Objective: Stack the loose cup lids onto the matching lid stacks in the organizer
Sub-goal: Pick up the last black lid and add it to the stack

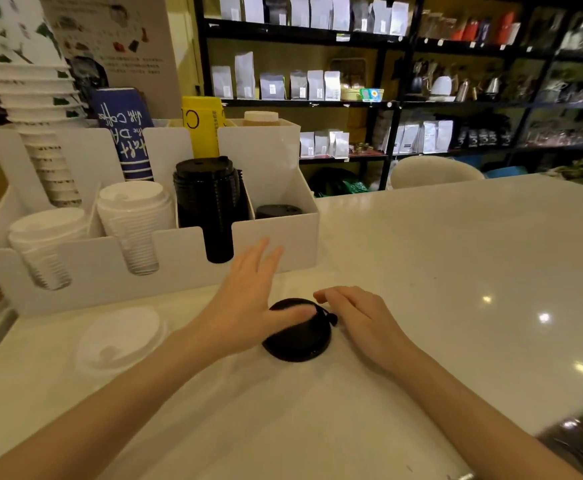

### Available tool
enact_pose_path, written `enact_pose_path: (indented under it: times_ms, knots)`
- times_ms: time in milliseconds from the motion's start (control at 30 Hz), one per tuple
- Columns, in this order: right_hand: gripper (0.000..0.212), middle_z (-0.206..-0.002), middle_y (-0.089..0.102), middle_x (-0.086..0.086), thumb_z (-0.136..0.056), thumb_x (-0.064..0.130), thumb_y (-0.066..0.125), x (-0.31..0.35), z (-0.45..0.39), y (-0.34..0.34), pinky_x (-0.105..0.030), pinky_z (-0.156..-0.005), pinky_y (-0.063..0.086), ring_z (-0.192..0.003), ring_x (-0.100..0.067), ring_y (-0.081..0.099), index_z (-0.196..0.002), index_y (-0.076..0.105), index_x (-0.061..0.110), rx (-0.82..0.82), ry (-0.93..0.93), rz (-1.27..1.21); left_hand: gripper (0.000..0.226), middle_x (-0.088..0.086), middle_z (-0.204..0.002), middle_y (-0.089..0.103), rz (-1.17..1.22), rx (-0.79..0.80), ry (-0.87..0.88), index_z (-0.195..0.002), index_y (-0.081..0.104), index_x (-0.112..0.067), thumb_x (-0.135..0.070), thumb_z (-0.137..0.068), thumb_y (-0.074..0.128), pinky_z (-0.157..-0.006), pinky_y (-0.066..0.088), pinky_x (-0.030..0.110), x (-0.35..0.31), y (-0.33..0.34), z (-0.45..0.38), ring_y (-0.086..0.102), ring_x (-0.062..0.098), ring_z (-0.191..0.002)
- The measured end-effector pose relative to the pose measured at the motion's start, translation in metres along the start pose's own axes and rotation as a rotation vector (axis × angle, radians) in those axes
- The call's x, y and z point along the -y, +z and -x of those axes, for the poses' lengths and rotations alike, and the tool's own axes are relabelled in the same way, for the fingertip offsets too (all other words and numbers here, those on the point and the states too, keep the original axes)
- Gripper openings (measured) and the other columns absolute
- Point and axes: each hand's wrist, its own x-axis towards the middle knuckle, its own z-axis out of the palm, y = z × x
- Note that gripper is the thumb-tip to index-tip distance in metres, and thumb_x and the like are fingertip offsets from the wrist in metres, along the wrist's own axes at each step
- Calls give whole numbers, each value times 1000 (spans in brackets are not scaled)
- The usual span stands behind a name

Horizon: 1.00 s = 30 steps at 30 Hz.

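- Our left hand (248, 299) is spread flat with the fingers straight, its thumb lying on top of the loose black lid (298, 336); it grips nothing.
- Our right hand (359, 315) rests just beside that lid with the fingers curled loosely, touching its right edge; it is not closed around anything.
- The black lid lies on the white desk (456, 271), in front of the white organizer (276, 237).
- A loose white lid (120, 337) sits on the desk to the left, apart from both hands.
- In the organizer we see two white lid stacks (134, 216) on the left, a tall black lid stack (207, 195) beside them, and a short black lid stack (278, 211) in the rightmost compartment.
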Motion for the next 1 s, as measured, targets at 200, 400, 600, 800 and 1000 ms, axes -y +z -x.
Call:
enact_pose_path:
  times_ms: [200, 400, 600, 800, 1000]
  knots:
    - [39, -95, 67, -20, -93, 26, 36, -3, 3, 2, -33, -84, 41, -90, -24, 56, -90, 66, 1, 18, -12, 46, 112, -7, -152, 6, 25, 263, -98, -144, 3, -24, -56, -60, 71, -110, 21, 27, 4, 28, 11, 9, 14, -140]
    - [41, -92, 64, -24, -93, 28, 36, -5, 3, 3, -42, -84, 41, -89, -31, 54, -91, 61, -5, 26, -19, 74, 105, -2, -142, 28, 42, 226, -117, -143, 14, -19, -48, -61, 73, -101, 30, 24, 4, 27, 7, 28, 16, -131]
    - [40, -96, 63, -25, -93, 29, 37, -3, -2, 5, -44, -85, 43, -93, -33, 55, -92, 61, -3, 2, -13, -47, 97, -2, -141, 41, 102, 160, -116, -138, 28, -23, -46, -58, 77, -98, 36, 26, 1, 6, -2, 40, 17, -126]
    - [34, -95, 70, -15, -93, 22, 38, 16, -21, 2, -14, -72, 44, -91, -20, 59, -78, 69, 23, -22, -61, -147, 84, -3, -132, 48, 214, 33, -88, -129, 40, -29, -38, -56, 80, -90, 38, 24, 3, -30, -17, 43, 8, -107]
    - [32, -93, 70, -14, -92, 20, 39, 49, -57, -6, -13, -70, 43, -91, -23, 60, -93, 70, 15, -27, -183, -165, 76, -7, -112, 55, 326, -108, -94, -121, 48, -28, -30, -54, 82, -91, 47, 28, 7, -70, -30, 54, 12, -107]
